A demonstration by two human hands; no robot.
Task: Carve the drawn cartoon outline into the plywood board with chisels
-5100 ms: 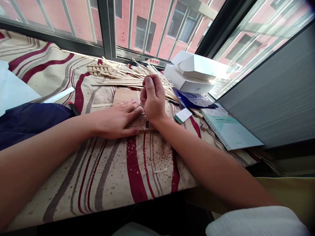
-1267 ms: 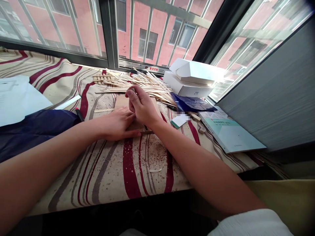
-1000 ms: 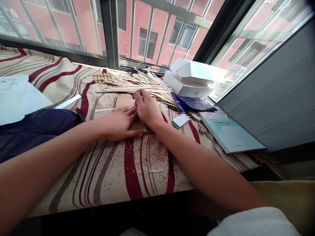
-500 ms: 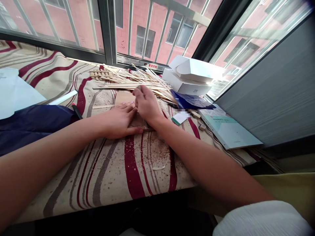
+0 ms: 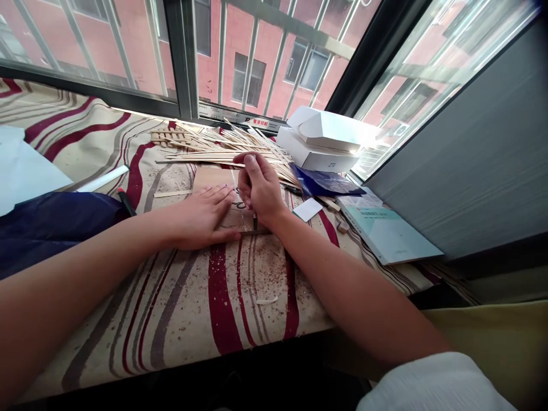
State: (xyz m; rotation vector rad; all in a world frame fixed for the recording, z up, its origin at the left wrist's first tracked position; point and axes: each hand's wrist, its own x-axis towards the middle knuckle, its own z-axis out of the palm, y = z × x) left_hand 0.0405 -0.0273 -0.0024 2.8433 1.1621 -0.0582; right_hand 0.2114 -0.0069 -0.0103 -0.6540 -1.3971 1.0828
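A thin wooden board (image 5: 214, 180) lies flat on the striped cloth (image 5: 188, 297). My left hand (image 5: 201, 214) rests on it with fingers stretched out flat, pressing it down. My right hand (image 5: 259, 188) is closed in a fist round a small dark-tipped tool (image 5: 256, 220). The tool's end pokes out below the fist and touches the board's near edge. Wood dust and shavings lie scattered on the cloth in front of the board.
A pile of thin wooden sticks (image 5: 222, 145) lies behind the board by the window. To the right sit white boxes (image 5: 321, 140), a blue bag (image 5: 323, 182), a white card (image 5: 307, 209) and a teal book (image 5: 387, 231). At left lie dark blue fabric (image 5: 51, 220), a red pen (image 5: 126, 201) and white paper (image 5: 25, 171).
My right hand has drawn back toward me along the board and its thumb has risen; the tool's dark tip now shows below the fist. My left hand stays flat.
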